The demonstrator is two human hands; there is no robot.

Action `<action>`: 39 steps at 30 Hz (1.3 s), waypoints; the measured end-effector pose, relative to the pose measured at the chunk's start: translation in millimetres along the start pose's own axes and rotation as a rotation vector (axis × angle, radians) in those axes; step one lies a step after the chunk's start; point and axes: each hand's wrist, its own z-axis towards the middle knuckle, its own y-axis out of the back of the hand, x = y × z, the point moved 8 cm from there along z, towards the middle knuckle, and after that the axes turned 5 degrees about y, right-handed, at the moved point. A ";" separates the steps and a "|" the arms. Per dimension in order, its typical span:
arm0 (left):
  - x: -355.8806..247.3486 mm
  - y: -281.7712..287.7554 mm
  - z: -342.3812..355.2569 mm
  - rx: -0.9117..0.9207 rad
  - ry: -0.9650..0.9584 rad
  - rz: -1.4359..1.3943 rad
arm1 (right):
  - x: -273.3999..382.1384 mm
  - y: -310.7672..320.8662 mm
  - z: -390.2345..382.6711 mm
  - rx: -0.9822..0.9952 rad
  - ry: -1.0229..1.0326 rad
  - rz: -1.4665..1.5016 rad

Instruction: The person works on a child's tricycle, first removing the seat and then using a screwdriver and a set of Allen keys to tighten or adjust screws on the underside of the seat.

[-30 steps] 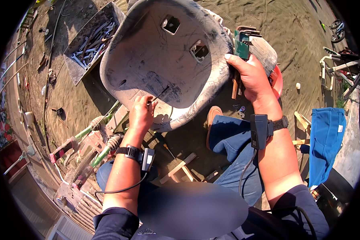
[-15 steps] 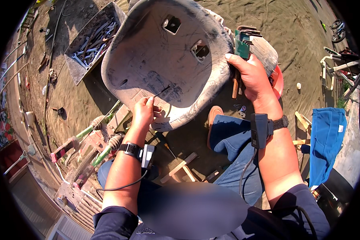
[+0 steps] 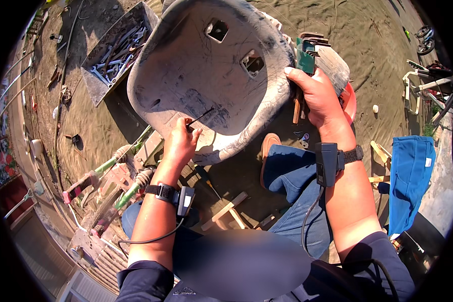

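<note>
In front of me lies a dusty grey molded seat shell [image 3: 196,65] with two squarish holes, its hollow facing up. Over its near edge, my left hand [image 3: 181,143] is closed in a pinch on a thin dark rod that looks like a hex key [image 3: 202,117]; the rod's free end points away over the shell. At the shell's right rim, my right hand [image 3: 317,95] grips a green hex key holder [image 3: 305,56]. Several dark L-shaped keys stick out of the holder's far end. My right fingers are partly hidden behind it.
A metal tray [image 3: 98,83] of wrenches lies at the far left. Green-and-pink metal framework [image 3: 131,186] stands near my left forearm. A screwdriver [image 3: 206,178] and wooden pieces [image 3: 226,211] lie below the shell. Blue cloth [image 3: 411,176] hangs at right; a red bowl-like object [image 3: 348,103] sits beside my right wrist.
My left hand has turned and its fingers have curled, with the rod still in them. The right hand and the green holder have hardly moved.
</note>
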 end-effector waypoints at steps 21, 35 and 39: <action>-28.4 15.4 -5.0 -0.184 -0.310 0.254 | 3.1 -0.7 -0.8 0.006 0.001 -0.024; 38.8 -24.1 15.6 0.103 0.241 -0.741 | -0.2 -0.4 1.8 0.005 0.000 -0.011; 14.7 -4.6 13.3 -0.055 -0.021 -0.226 | -3.3 3.8 3.3 -0.004 -0.012 -0.022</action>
